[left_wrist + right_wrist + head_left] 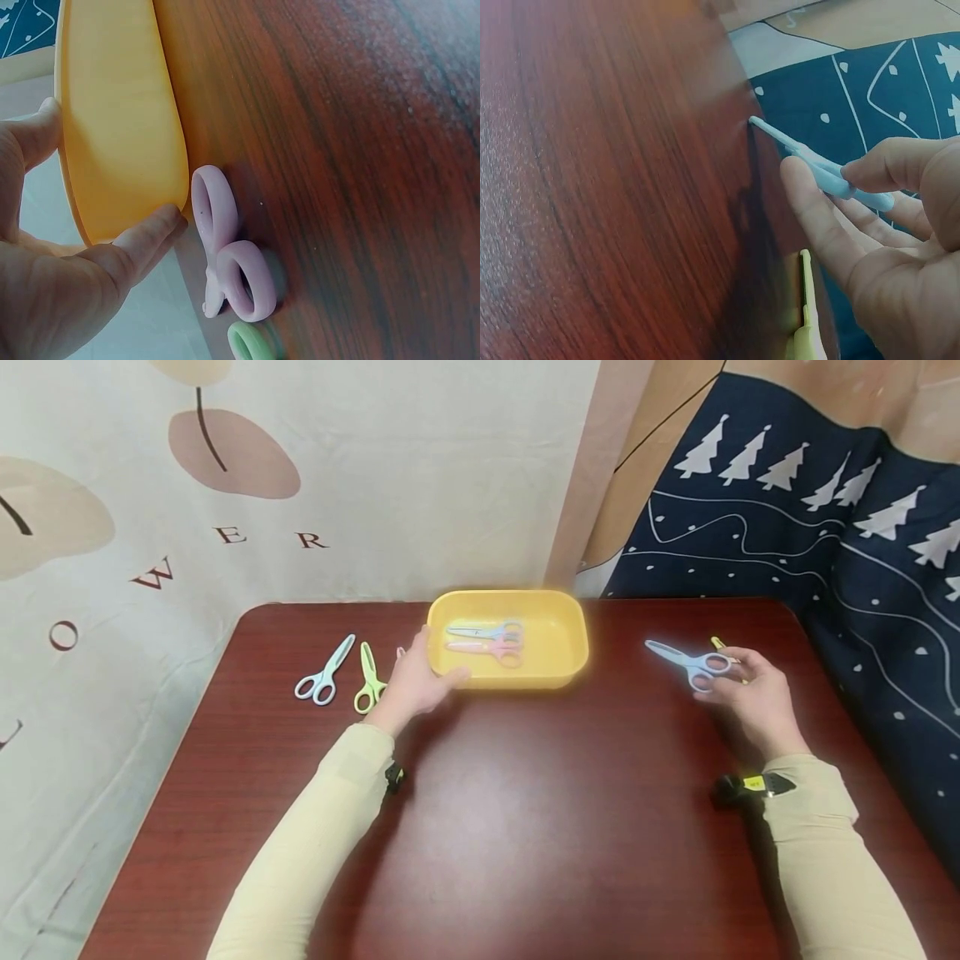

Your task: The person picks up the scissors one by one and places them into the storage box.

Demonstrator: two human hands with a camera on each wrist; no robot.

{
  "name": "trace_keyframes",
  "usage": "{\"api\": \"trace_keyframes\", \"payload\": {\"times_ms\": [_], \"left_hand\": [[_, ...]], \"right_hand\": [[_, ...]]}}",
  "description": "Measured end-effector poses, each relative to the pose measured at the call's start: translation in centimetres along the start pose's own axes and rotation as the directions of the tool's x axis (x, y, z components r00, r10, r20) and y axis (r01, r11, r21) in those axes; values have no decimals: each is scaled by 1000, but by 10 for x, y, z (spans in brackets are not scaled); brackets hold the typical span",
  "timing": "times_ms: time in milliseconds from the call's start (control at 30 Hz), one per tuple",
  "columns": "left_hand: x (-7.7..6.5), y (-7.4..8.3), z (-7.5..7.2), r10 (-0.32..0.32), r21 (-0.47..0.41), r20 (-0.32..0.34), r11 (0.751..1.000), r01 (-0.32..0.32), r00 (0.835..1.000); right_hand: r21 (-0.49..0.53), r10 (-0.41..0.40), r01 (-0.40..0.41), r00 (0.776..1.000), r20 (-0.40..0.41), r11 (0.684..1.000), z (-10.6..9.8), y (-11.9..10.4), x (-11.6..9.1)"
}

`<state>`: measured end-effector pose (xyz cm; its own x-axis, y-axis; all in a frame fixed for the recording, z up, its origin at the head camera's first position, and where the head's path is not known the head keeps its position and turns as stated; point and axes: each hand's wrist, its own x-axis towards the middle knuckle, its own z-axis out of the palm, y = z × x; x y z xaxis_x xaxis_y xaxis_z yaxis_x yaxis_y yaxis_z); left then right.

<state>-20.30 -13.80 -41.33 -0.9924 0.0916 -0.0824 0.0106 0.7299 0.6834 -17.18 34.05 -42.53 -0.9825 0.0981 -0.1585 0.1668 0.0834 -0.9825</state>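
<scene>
A yellow plastic bin [555,681] stands at the back middle of the table, with blue scissors [480,632] and pink scissors [480,647] lying inside. My left hand [416,681] grips the bin's left end, thumb at the rim and fingers along the side in the left wrist view. Beside those fingers lie pink-purple scissors [225,240], mostly hidden by the hand in the head view. At the right, my right hand [757,697] pinches light blue scissors [678,656] by the handle, blades pointing left. Yellow scissors [804,330] lie on the table below this hand.
Left of the bin lie light blue scissors [326,672] and green scissors [369,681]. The dark red wooden table [555,827] ends at a pale curtain [420,485] behind and a navy tree-print cloth [757,527] on the right.
</scene>
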Motion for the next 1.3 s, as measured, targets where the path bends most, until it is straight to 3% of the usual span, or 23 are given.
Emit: {"api": "trace_keyframes", "payload": {"times_ms": [167, 667, 1133, 1300], "left_hand": [[1, 0, 1, 2, 5, 4, 1000, -2, 1000], [0, 0, 1, 19, 8, 0, 1000, -19, 1000], [-1, 3, 0, 10, 16, 4, 1000, -10, 1000], [-1, 3, 0, 7, 21, 5, 1000, -7, 1000]], "right_hand": [[61, 4, -5, 1000, 14, 998, 0, -1, -2], [103, 8, -11, 999, 38, 995, 4, -13, -4], [173, -51, 39, 996, 67, 984, 12, -27, -8], [151, -56, 44, 996, 76, 987, 16, -33, -9]]}}
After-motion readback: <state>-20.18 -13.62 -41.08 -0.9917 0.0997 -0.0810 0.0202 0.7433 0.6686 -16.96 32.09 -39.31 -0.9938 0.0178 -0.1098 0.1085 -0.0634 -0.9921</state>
